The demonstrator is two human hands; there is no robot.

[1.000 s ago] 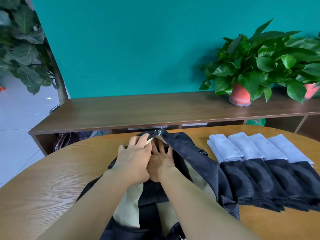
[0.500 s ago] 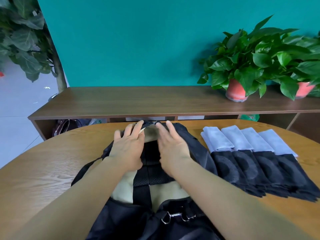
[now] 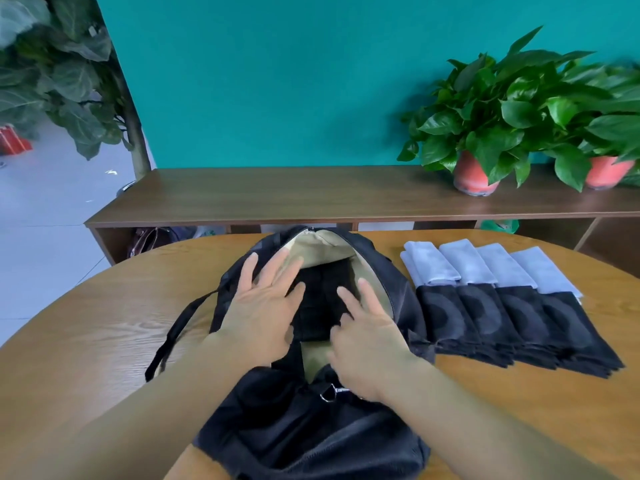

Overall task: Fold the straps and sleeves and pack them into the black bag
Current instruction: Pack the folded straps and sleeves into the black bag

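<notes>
The black bag (image 3: 301, 434) lies open on the round wooden table (image 3: 97, 327), its tan lining (image 3: 322, 249) showing at the far end. A folded black piece (image 3: 322, 306) rests inside the opening. My left hand (image 3: 263, 310) lies flat on the bag's left side, fingers spread, holding nothing. My right hand (image 3: 367, 344) hovers over the right of the opening, fingers apart and empty. To the right of the bag sit several folded sleeves, pale blue (image 3: 485, 265) at the far end and black (image 3: 512, 323) nearer me.
A bag strap (image 3: 176, 334) trails left over the table. A metal clip (image 3: 330, 393) shows near my right wrist. Behind the table runs a low dark shelf (image 3: 311, 195) with two potted plants (image 3: 491, 119) at the right. A tall leafy plant (image 3: 69, 81) stands far left.
Both hands have come out of the bag's far end and drawn back toward me, apart from each other. The folded black piece inside is now uncovered.
</notes>
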